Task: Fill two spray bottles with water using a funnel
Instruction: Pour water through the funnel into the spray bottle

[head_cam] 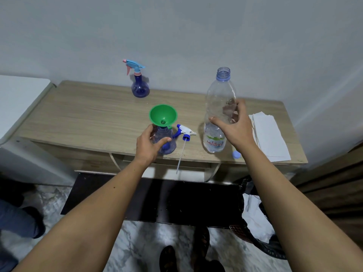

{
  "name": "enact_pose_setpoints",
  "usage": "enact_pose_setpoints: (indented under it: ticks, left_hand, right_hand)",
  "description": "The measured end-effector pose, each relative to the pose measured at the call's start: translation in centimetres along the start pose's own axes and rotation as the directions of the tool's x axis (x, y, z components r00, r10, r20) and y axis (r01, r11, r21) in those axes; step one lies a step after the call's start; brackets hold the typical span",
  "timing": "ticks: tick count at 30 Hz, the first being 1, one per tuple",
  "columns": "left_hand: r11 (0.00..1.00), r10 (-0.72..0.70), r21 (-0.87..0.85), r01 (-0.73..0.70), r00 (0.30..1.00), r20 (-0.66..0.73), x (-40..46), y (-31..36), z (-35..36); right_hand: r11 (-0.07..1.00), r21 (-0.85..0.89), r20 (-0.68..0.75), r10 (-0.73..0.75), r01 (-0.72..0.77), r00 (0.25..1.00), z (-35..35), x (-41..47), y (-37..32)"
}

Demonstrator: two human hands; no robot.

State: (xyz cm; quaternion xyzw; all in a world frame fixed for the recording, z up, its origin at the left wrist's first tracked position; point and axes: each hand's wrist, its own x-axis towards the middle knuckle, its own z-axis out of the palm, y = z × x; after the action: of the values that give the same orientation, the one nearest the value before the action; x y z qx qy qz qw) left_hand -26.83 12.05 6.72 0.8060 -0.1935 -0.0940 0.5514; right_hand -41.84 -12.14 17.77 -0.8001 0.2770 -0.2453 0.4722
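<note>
A green funnel (pixel 163 115) sits in the neck of a clear blue spray bottle (pixel 166 141) near the table's front edge. My left hand (pixel 149 144) grips that bottle's body. Its white and blue spray head (pixel 184 132) lies beside it, with the dip tube hanging over the edge. My right hand (pixel 233 127) is wrapped around a large uncapped water bottle (pixel 220 112) that stands upright with a little water at the bottom. A second blue spray bottle (pixel 139 86), with a light blue and pink head screwed on, stands at the back by the wall.
The wooden table (pixel 88 114) stands against a grey wall. A blue bottle cap (pixel 236 154) lies at the front right edge. Folded white paper (pixel 269 134) covers the right end. A white cabinet (pixel 21 107) stands to the left, and someone's leg (pixel 17 218) shows at lower left.
</note>
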Motion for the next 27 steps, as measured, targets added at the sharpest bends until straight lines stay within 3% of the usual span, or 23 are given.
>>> enact_pose_setpoints:
  ticks: [10, 27]
  left_hand:
    - [1.0, 0.003, -0.017, -0.004, 1.0, -0.008, -0.1, -0.1, 0.1]
    - [1.0, 0.013, -0.001, -0.013, 1.0, -0.015, -0.2, 0.3, 0.0]
  right_hand:
    - [0.992, 0.106, -0.028, 0.077, -0.073, 0.997, 0.5, 0.4, 2.0]
    - [0.996, 0.08, -0.019, 0.033, -0.031, 0.999, 0.6, -0.4, 2.1]
